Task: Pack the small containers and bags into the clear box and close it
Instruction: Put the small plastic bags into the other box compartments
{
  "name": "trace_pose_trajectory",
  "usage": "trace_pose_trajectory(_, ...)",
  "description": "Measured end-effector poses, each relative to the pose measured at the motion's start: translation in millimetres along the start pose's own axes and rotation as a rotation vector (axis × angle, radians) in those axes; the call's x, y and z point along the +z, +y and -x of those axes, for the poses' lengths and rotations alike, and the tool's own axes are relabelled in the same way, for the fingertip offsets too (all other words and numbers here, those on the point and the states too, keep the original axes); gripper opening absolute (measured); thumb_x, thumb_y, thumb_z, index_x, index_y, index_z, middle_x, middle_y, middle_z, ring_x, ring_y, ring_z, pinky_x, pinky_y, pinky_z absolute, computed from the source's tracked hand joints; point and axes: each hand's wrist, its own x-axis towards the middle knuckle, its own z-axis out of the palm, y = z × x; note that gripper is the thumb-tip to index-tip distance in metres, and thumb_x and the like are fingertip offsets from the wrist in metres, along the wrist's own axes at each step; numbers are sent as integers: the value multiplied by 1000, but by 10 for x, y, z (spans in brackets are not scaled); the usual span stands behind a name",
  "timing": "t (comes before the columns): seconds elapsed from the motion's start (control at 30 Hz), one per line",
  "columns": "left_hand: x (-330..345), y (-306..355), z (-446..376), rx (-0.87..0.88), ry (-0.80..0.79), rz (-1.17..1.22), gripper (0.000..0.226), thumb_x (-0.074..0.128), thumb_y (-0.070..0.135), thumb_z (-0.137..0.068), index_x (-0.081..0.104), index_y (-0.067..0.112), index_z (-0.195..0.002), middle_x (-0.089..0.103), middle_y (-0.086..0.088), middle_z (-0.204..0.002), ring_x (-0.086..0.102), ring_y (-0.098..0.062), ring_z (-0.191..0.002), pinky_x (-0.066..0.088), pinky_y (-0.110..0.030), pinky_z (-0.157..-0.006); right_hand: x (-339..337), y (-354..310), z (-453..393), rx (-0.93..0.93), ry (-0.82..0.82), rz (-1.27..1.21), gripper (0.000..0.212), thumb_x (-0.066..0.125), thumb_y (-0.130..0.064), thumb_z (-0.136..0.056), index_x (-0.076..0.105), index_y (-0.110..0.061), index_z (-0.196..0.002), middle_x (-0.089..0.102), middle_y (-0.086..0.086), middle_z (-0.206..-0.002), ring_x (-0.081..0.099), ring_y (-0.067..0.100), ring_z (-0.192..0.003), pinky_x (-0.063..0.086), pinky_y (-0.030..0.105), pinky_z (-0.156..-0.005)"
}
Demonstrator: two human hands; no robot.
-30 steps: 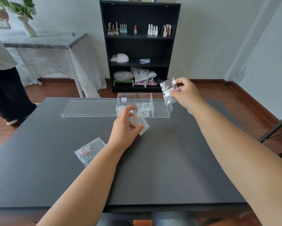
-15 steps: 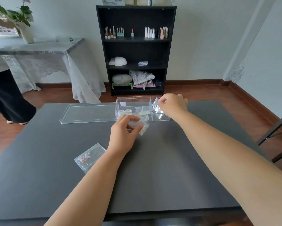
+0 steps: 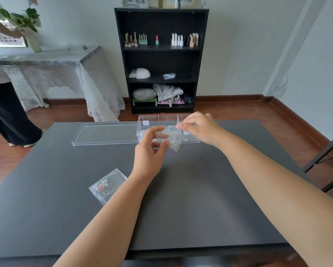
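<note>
Dark desk (image 3: 200, 199) in a small room, shelf against the far wall. Nearest me, a bag with red bits (image 3: 107, 185) lies flat, left of my left forearm. My left hand (image 3: 149, 151) pinches a clear bag (image 3: 171, 140) just in front of the clear box (image 3: 169, 120). My right hand (image 3: 199, 128) is over the box's right end, fingers pinched at the bag's top corner (can't tell if it's actually gripping). Lid (image 3: 106, 132) lies open beside the box, left. Box contents are too see-through to make out.

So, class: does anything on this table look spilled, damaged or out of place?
Nothing is spilled or damaged. One small bag lies unpacked near the left forearm, far from the clear box, whose lid lies beside it.
</note>
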Motion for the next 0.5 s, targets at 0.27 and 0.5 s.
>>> trace_pose_trajectory(0.27, -32, 109, -88, 13, -54, -40, 49, 69, 19, -86, 44, 49, -117, 65, 12, -104, 65, -8, -73, 56, -28, -69, 72, -1, 138, -15, -43, -175, 8, 75, -42, -81, 72, -38, -74, 59, -11, -114, 44, 23, -122, 32, 51, -108)
trace_pose_trajectory(0.5, -680, 175, -99, -70, -318, -534, 43, 75, 40, -78, 52, 39, -114, 53, 11, -121, 57, -9, -101, 49, -32, -90, -17, 199, 24, 263, 396, -188, 14, 64, -42, -82, 66, -38, -69, 47, -23, -92, 37, 26, -120, 39, 43, -93)
